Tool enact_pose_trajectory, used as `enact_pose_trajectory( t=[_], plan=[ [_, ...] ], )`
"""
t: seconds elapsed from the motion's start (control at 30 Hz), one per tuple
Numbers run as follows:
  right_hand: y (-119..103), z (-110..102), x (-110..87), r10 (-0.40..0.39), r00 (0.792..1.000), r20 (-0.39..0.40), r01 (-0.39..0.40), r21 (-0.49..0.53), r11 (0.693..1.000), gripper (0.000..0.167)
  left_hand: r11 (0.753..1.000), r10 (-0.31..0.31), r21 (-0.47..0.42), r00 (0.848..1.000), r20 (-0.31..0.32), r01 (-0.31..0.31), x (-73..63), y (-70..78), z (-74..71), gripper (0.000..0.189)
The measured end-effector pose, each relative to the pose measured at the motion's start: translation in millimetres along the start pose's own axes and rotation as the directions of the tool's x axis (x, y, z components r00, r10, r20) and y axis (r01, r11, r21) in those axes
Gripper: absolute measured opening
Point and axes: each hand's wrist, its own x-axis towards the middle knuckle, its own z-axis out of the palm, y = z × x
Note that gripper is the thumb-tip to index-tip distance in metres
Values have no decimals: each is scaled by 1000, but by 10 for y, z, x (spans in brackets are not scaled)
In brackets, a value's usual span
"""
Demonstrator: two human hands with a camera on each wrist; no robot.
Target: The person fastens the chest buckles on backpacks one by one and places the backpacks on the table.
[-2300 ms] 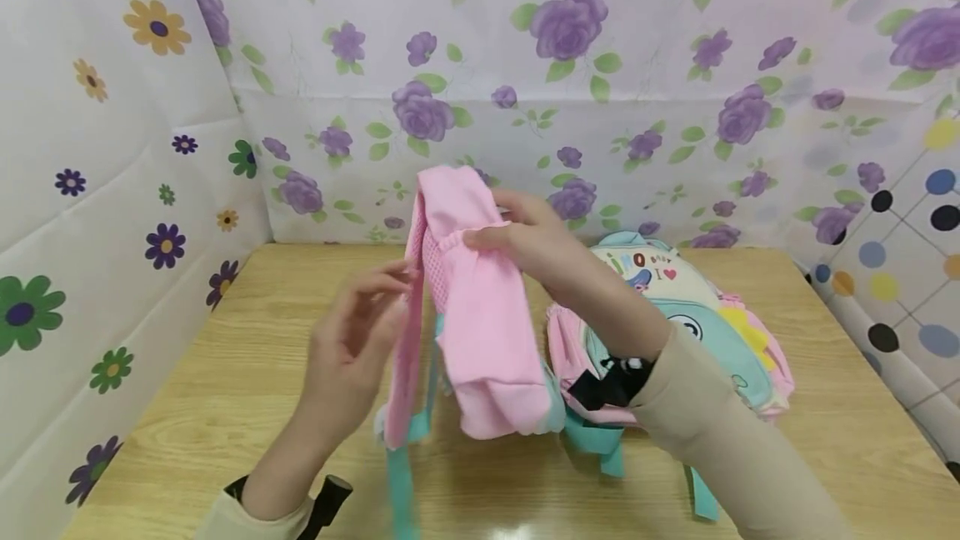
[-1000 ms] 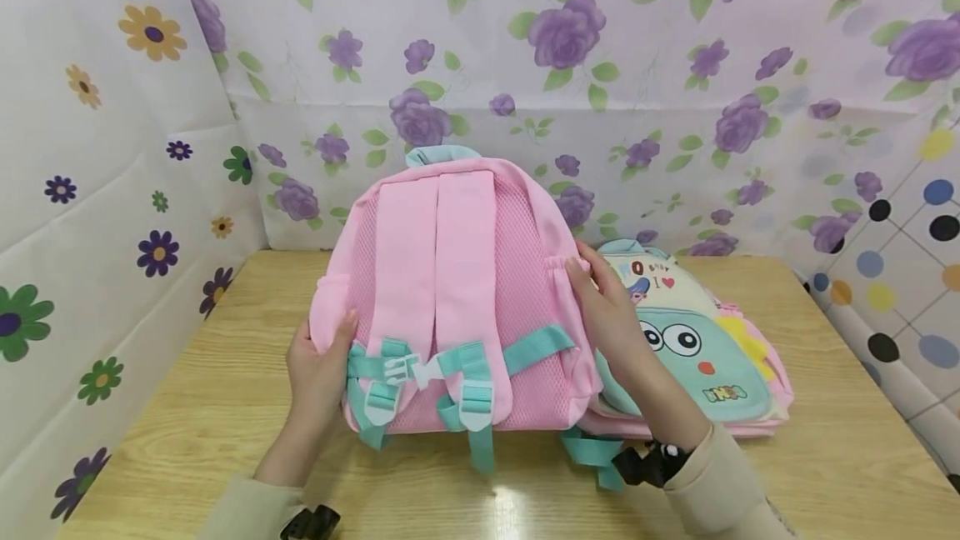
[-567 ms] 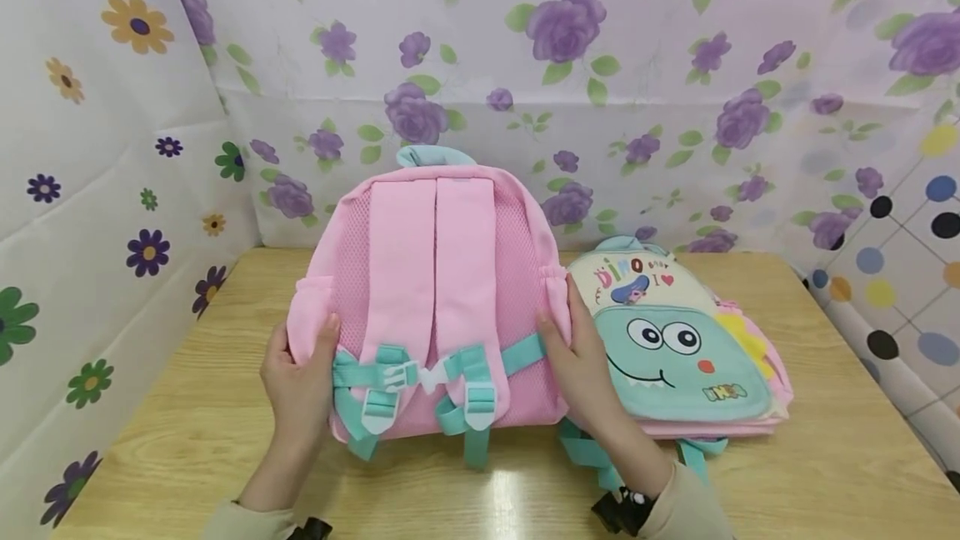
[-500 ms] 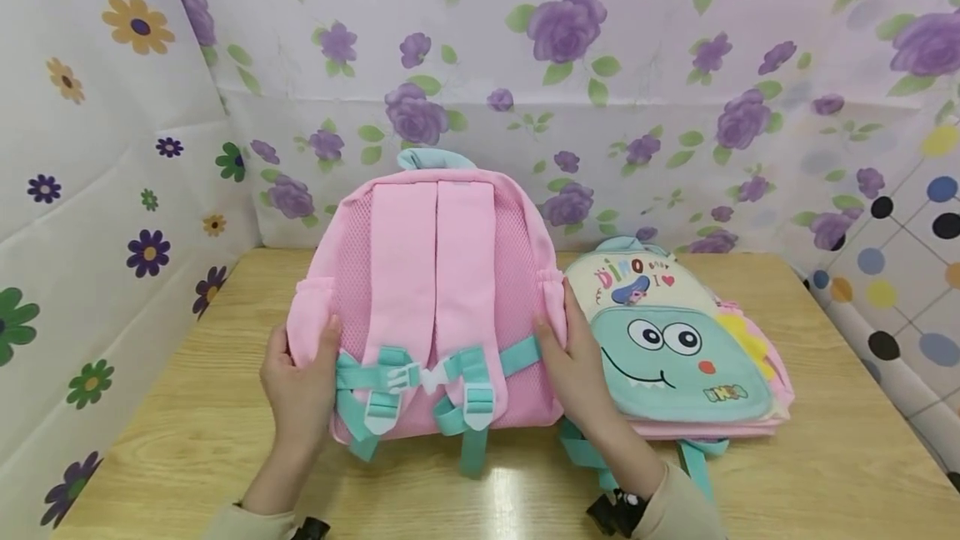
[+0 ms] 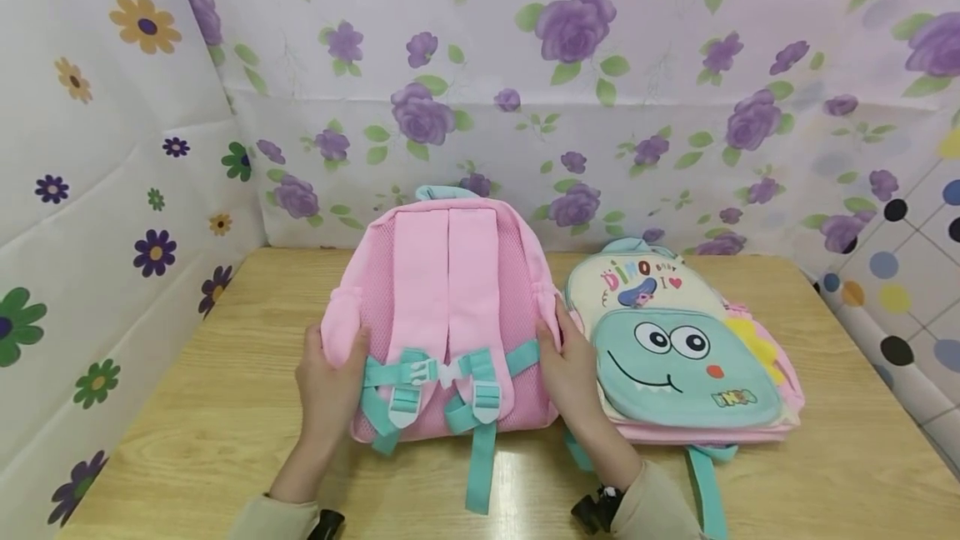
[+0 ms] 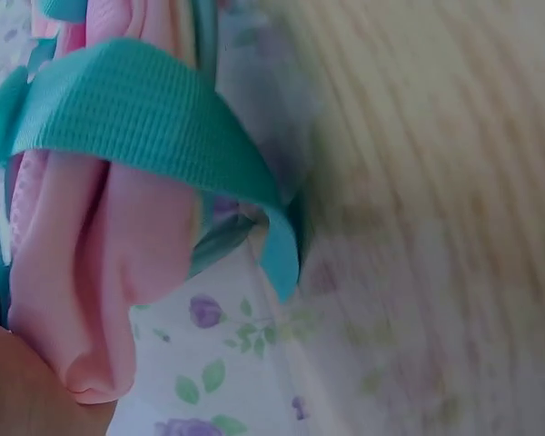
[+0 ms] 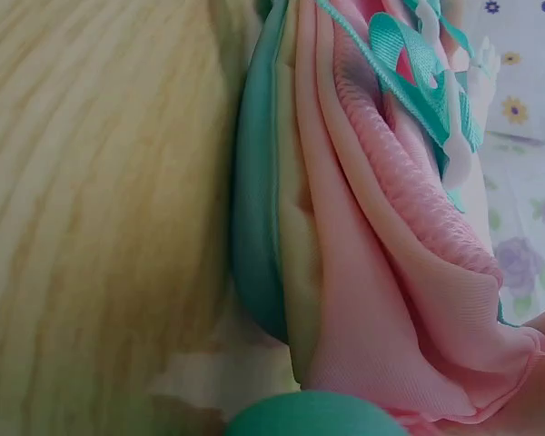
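Note:
A pink child's backpack (image 5: pixel 420 273) faces me with its back panel, two broad shoulder straps side by side. Teal webbing (image 5: pixel 480 473) and a white chest buckle (image 5: pixel 448 373) cross its lower part. My left hand (image 5: pixel 326 394) grips the lower left side at the side pocket, thumb in front. On the opposite side my right hand (image 5: pixel 572 365) holds the other pocket the same way. In the left wrist view a teal strap (image 6: pixel 154 109) loops over the pink side (image 6: pixel 154 227). The right wrist view shows the teal front panel (image 7: pixel 259 182) low over the table.
A second backpack (image 5: pixel 690 365) with a dinosaur face lies front up on the wooden table (image 5: pixel 210 407), right beside my right hand. Its teal strap (image 5: pixel 705 490) trails toward the front edge. A purple-flowered cloth (image 5: pixel 510 140) hangs behind the table.
The pink backpack was first seen from its side and has been turned so its back faces me. Both hands took its sides, and it has since come lower toward the table.

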Motion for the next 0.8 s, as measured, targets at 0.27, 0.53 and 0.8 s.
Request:
enact_pose_trajectory(
  t=[0.27, 0.53, 0.8],
  plan=[
    [46, 80, 93, 29, 999, -20, -30, -79, 996, 41, 990, -44, 137, 994, 103, 30, 149, -85, 64, 54],
    [126, 161, 124, -64, 998, -22, 60, -138, 989, 39, 976, -93, 216, 962, 256, 36, 229, -132, 100, 57],
    [123, 182, 135, -99, 995, 15, 100, -161, 982, 41, 935, -85, 354, 946, 314, -34, 244, -104, 96, 63]
  ],
)
